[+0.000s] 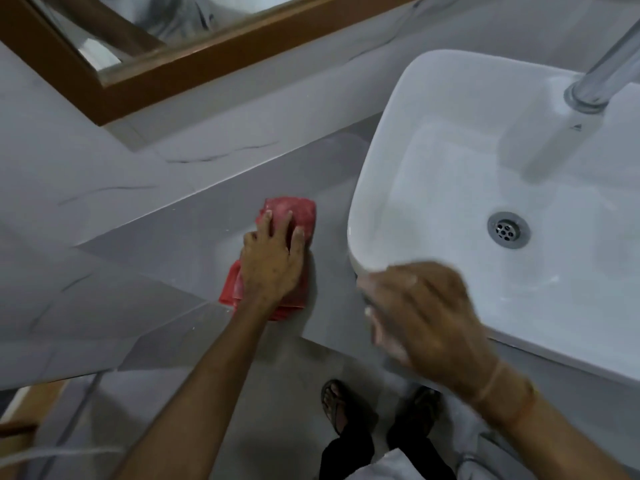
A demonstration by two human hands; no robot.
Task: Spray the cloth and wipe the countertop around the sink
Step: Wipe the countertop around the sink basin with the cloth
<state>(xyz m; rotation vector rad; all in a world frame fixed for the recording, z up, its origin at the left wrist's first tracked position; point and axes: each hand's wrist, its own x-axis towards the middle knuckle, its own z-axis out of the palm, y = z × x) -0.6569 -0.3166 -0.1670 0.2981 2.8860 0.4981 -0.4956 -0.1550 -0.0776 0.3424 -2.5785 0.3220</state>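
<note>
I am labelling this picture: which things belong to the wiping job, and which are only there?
Job: left hand, flat on red cloth; countertop; sink.
Only there: right hand, blurred, near sink corner; mirror; tap; drain; sandals.

A wooden-framed mirror (194, 46) hangs on the veined grey marble wall (69, 161). A chrome tap (602, 77) stands upper right. Dark sandals (337, 405) rest on the grey floor (277, 393).
</note>
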